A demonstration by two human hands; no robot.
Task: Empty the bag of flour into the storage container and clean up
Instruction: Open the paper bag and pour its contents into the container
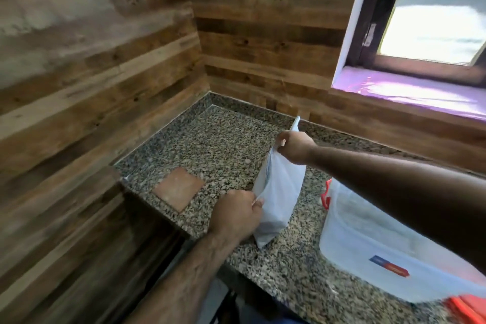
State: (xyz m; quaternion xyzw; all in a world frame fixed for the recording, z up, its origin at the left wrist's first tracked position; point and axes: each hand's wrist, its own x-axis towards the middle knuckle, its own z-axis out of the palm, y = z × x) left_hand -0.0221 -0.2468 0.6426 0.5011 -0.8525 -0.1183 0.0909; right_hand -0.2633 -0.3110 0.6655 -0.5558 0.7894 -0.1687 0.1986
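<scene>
A white flour bag [278, 192] stands upright on the speckled granite counter [218, 144]. My left hand [238, 214] pinches the bag's near top corner. My right hand [294, 146] pinches the far top edge, with a strip of the bag sticking up beyond it. The two hands hold the top edge stretched between them. To the right stands a clear plastic storage container [368, 242] with red clips and a small label on its side; my right forearm crosses above it and hides part of its top.
Wood-plank walls close the counter's corner at left and back. A brown tile [178, 188] lies on the counter left of the bag. A window with a purple sill [410, 92] sits at upper right. A red-orange object [468, 309] shows at the bottom right edge.
</scene>
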